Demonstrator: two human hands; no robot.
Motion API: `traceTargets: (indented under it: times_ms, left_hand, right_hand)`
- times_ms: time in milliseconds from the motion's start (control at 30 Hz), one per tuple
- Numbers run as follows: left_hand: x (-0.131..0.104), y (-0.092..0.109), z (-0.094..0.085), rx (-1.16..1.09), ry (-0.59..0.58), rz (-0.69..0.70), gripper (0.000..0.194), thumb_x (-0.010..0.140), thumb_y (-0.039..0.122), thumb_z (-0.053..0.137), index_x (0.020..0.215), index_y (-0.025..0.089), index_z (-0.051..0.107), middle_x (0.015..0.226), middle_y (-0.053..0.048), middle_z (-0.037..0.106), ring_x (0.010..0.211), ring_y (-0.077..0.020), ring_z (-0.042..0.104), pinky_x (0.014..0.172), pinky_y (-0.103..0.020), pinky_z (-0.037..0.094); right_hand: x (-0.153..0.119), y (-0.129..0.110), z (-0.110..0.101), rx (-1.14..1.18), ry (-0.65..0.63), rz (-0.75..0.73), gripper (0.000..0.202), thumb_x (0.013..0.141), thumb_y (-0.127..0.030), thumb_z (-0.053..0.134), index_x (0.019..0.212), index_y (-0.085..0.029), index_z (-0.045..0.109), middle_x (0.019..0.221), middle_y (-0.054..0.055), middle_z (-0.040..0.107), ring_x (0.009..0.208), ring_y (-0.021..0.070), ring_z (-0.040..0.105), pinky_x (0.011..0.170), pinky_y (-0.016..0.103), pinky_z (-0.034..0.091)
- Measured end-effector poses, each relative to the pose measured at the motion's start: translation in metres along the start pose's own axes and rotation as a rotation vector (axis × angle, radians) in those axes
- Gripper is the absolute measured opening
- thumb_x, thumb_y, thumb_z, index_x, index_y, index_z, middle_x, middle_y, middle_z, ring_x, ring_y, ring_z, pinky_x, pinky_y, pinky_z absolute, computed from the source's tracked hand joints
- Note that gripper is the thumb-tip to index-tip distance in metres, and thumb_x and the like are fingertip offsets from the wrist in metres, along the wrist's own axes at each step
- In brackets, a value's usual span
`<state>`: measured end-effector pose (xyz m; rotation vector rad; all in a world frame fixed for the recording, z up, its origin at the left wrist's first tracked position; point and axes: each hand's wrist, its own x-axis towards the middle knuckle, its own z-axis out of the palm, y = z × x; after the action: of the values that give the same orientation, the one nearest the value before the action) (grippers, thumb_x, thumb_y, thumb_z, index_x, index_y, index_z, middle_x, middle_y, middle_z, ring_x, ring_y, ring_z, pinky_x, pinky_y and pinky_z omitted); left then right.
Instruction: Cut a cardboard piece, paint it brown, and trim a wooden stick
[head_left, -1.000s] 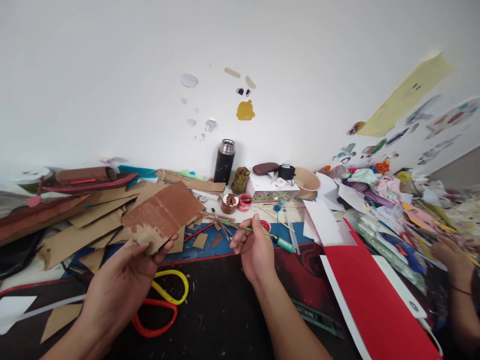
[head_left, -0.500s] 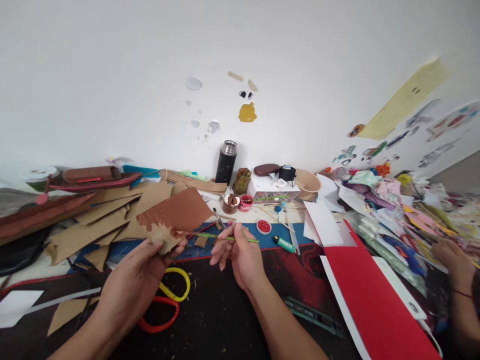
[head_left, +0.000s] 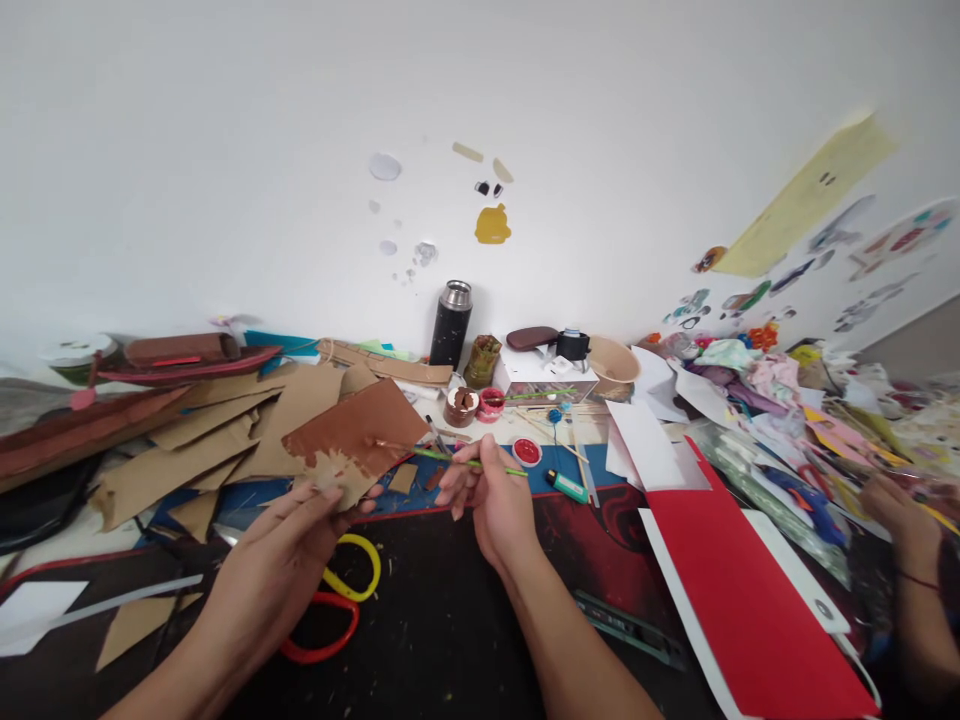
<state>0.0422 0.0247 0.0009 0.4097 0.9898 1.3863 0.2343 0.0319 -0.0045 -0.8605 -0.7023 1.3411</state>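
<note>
My left hand [head_left: 281, 540] is gripping a piece of cardboard [head_left: 364, 420] by its lower corner, thumb on top, while my right hand [head_left: 504, 505] is grasping a thin green paintbrush [head_left: 469, 462] between thumb and fingers. The cardboard is tilting above the table [head_left: 510, 428], most of its face showing brown paint and the corner by my thumb showing bare tan. The brush is pointing left, its tip appearing over the brown side; whether it is touching, I cannot tell. Beyond my hands, an open jar of brown paint [head_left: 460, 408] is standing near a black flask [head_left: 448, 335], and a small dish of red paint [head_left: 527, 453] is sitting just past my right hand. Scissors with yellow and red handles [head_left: 376, 567] are lying beside my left hand on a black mat [head_left: 420, 630]. Cardboard scraps [head_left: 176, 462] are piling up to the left, a red sheet [head_left: 750, 590] is lying to the right, and another person's hand [head_left: 896, 505] is showing at the far right.
</note>
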Motion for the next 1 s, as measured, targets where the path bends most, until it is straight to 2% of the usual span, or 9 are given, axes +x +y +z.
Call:
traceTargets:
  times_ms: [33, 167, 333, 367, 467, 533, 700, 867, 1000]
  left_hand:
    - [-0.0007, -0.0003, 0.0001, 0.004, 0.003, -0.004, 0.011, 0.067, 0.017, 0.086, 0.067, 0.017, 0.075, 0.085, -0.008, 0.075, 0.09, -0.0243, 0.072, 0.078, -0.03, 0.066]
    - [-0.0034, 0.0028, 0.0018, 0.047, -0.056, -0.015, 0.011, 0.066, 0.019, 0.088, 0.068, 0.015, 0.078, 0.085, -0.012, 0.075, 0.092, -0.0272, 0.073, 0.078, -0.03, 0.067]
    - [-0.0048, 0.0051, 0.0028, 0.033, -0.044, -0.011, 0.01, 0.068, 0.017, 0.086, 0.068, 0.016, 0.077, 0.082, -0.008, 0.073, 0.088, -0.0252, 0.072, 0.079, -0.031, 0.067]
    - [-0.0046, 0.0045, 0.0025, 0.037, -0.048, -0.017, 0.01, 0.068, 0.018, 0.087, 0.068, 0.016, 0.077, 0.08, -0.007, 0.072, 0.088, -0.0255, 0.072, 0.08, -0.032, 0.067]
    - [-0.0029, 0.0031, 0.0009, 0.064, -0.065, -0.01, 0.015, 0.065, 0.021, 0.091, 0.066, 0.016, 0.076, 0.078, -0.007, 0.071, 0.088, -0.0256, 0.072, 0.08, -0.032, 0.066]
    - [-0.0014, 0.0038, 0.0001, 0.08, -0.066, 0.014, 0.019, 0.062, 0.025, 0.094, 0.066, 0.016, 0.077, 0.08, -0.007, 0.073, 0.088, -0.0252, 0.072, 0.078, -0.03, 0.066]
    - [-0.0004, 0.0059, 0.0021, 0.096, -0.082, 0.055, 0.027, 0.057, 0.032, 0.099, 0.065, 0.018, 0.078, 0.079, -0.006, 0.074, 0.088, -0.0251, 0.072, 0.078, -0.031, 0.066]
    - [-0.0031, 0.004, 0.0043, 0.116, -0.112, 0.032, 0.028, 0.056, 0.035, 0.099, 0.067, 0.017, 0.08, 0.08, -0.007, 0.074, 0.085, -0.0243, 0.072, 0.077, -0.031, 0.066]
    - [-0.0023, 0.0078, 0.0048, 0.108, -0.075, 0.075, 0.029, 0.055, 0.034, 0.099, 0.066, 0.017, 0.079, 0.079, -0.006, 0.074, 0.087, -0.0249, 0.072, 0.079, -0.029, 0.065]
  right_hand:
    - [-0.0002, 0.0004, 0.0001, 0.0, -0.006, 0.0, 0.055, 0.089, -0.071, 0.072, 0.082, -0.016, 0.07, 0.062, 0.005, 0.075, 0.047, 0.0167, 0.071, 0.036, 0.017, 0.043]
    - [-0.0031, 0.0043, 0.001, -0.026, -0.17, 0.1, 0.053, 0.092, -0.067, 0.07, 0.085, -0.015, 0.071, 0.068, 0.008, 0.078, 0.048, 0.0184, 0.073, 0.035, 0.018, 0.044]
    - [-0.0026, 0.0041, -0.0027, -0.027, -0.08, 0.013, 0.051, 0.093, -0.066, 0.069, 0.086, -0.016, 0.071, 0.067, 0.006, 0.076, 0.049, 0.0164, 0.072, 0.037, 0.017, 0.044]
    - [-0.0026, 0.0045, -0.0031, -0.031, -0.093, 0.011, 0.05, 0.094, -0.066, 0.069, 0.087, -0.016, 0.071, 0.068, 0.006, 0.077, 0.05, 0.0163, 0.072, 0.037, 0.017, 0.044]
    - [-0.004, 0.007, -0.0029, -0.068, -0.239, 0.075, 0.048, 0.095, -0.064, 0.069, 0.091, -0.016, 0.071, 0.074, 0.008, 0.079, 0.052, 0.0177, 0.074, 0.038, 0.018, 0.047]
    - [-0.0047, 0.0078, -0.0029, -0.089, -0.293, 0.092, 0.048, 0.095, -0.063, 0.069, 0.091, -0.016, 0.071, 0.074, 0.008, 0.08, 0.053, 0.0183, 0.075, 0.038, 0.018, 0.048]
    - [-0.0049, 0.0054, -0.0019, -0.06, -0.205, 0.041, 0.048, 0.097, -0.062, 0.066, 0.086, -0.016, 0.07, 0.067, 0.006, 0.077, 0.052, 0.0168, 0.074, 0.038, 0.017, 0.046]
    - [-0.0069, 0.0047, 0.0019, -0.093, -0.295, 0.058, 0.046, 0.096, -0.061, 0.068, 0.089, -0.016, 0.072, 0.075, 0.008, 0.08, 0.055, 0.0184, 0.077, 0.039, 0.018, 0.049]
    - [-0.0049, 0.0037, -0.0007, -0.086, -0.196, 0.008, 0.046, 0.097, -0.061, 0.068, 0.087, -0.016, 0.071, 0.07, 0.006, 0.079, 0.055, 0.0175, 0.076, 0.039, 0.017, 0.048]
